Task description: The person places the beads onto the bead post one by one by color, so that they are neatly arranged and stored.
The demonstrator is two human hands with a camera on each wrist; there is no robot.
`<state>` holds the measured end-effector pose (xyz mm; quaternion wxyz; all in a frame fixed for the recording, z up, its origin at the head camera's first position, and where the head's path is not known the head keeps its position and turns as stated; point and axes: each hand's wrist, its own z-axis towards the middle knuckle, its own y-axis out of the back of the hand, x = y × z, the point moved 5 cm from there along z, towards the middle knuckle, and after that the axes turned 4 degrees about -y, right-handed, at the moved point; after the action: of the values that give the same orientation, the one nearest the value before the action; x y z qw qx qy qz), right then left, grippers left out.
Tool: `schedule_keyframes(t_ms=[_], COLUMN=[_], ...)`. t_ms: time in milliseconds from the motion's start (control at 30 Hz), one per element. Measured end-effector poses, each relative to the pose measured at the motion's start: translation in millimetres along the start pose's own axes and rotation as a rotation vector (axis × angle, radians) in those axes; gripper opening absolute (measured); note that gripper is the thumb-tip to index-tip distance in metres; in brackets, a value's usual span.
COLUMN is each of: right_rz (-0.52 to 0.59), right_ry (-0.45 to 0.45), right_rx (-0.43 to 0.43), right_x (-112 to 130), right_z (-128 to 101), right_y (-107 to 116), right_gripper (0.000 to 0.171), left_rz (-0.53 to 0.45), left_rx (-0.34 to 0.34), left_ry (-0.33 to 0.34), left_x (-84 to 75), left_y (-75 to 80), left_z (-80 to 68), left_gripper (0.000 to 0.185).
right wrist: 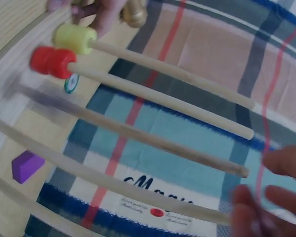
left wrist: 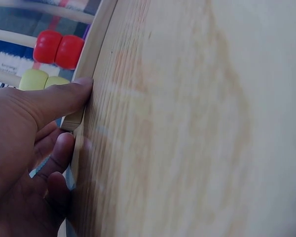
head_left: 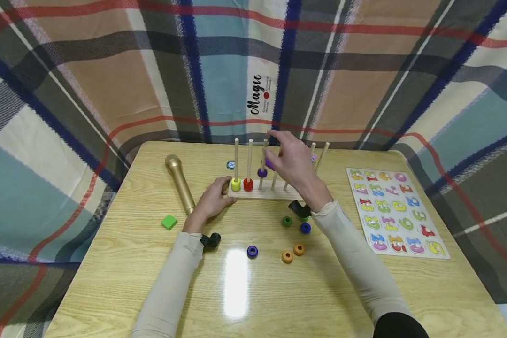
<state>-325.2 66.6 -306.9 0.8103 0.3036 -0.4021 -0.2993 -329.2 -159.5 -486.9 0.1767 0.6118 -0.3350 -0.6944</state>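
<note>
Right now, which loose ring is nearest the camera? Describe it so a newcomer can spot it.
Start at the wooden peg rack mid-table, then come toward the near edge past the left hand. The dark blue ring lies alone beside the glare patch, left of two orange rings; it is the only blue-purple ring there.

A wooden peg rack [head_left: 265, 193] is steadied at its near-left end by the left hand [head_left: 213, 199], while the right hand [head_left: 293, 164] is raised with loosely spread fingers among the pegs. A yellow ring [head_left: 235, 184], a red ring [head_left: 248, 184] and a purple ring [head_left: 262, 172] are seen threaded on the first three pegs. Loose rings are scattered on the table [head_left: 131, 263] nearby.
</note>
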Motion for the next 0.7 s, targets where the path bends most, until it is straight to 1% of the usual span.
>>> schedule_keyframes(t_ms=[67, 100, 133, 167, 200, 267, 333, 367, 400, 433, 467, 533, 633, 700], right_rz=[0.055, 0.072, 0.082, 0.078, 0.065, 0.017, -0.039, -0.067, -0.089, -0.108, -0.120, -0.150, -0.151, -0.132], right_ry=[0.079, 0.117, 0.148, 0.176, 0.195, 0.215, 0.233, 0.248, 0.260, 0.272, 0.281, 0.300, 0.308, 0.315], right_rx=[-0.058, -0.063, -0.037, 0.016, 0.099, 0.320, 0.549, 0.644, 0.719, 0.771, 0.803, 0.820, 0.804, 0.793], right_x=[3, 6, 8, 11, 15, 19, 21, 22, 22, 22, 21, 19, 16, 15], right_z=[-10, -16, -24, -33, -43, -67, -94, -107, -119, -130, -138, -151, -160, -162], right_y=[3, 3, 1, -3, -9, -26, -45, -54, -61, -68, -73, -81, -86, -88], right_gripper=[0.034, 0.029, 0.025, 0.021, 0.019, 0.021, 0.030, 0.035, 0.040, 0.043, 0.043, 0.039, 0.026, 0.021], left_rz=[-0.001, -0.004, -0.002, -0.001, -0.005, -0.005, -0.003, -0.005, -0.005, -0.003, -0.003, -0.007, -0.011, -0.016], left_rx=[0.006, 0.009, 0.010, 0.009, 0.006, -0.001, -0.008, -0.009, -0.010, -0.009, -0.008, -0.003, 0.001, 0.001], left_ry=[0.005, 0.009, 0.008, 0.009, 0.011, 0.009, 0.003, 0.004, 0.002, 0.001, 0.000, 0.005, 0.013, 0.018], left_x=[-0.4, -0.6, -0.7, -0.8, -0.5, 0.1, 0.9, 1.3, 1.6, 1.8, 2.0, 2.6, 3.4, 3.8], left_y=[-0.4, -0.3, 0.0, 0.5, 1.2, 2.8, 3.8, 4.1, 4.2, 4.1, 3.6, 2.0, -0.7, -1.9], left_z=[0.1, 0.1, 0.2, 0.2, 0.6, 1.2, 2.1, 2.5, 2.6, 2.6, 2.7, 2.3, 1.9, 1.3], left_gripper=[0.077, 0.078, 0.078, 0.078, 0.078, 0.077, 0.077, 0.077, 0.077, 0.077, 0.077, 0.077, 0.078, 0.078])
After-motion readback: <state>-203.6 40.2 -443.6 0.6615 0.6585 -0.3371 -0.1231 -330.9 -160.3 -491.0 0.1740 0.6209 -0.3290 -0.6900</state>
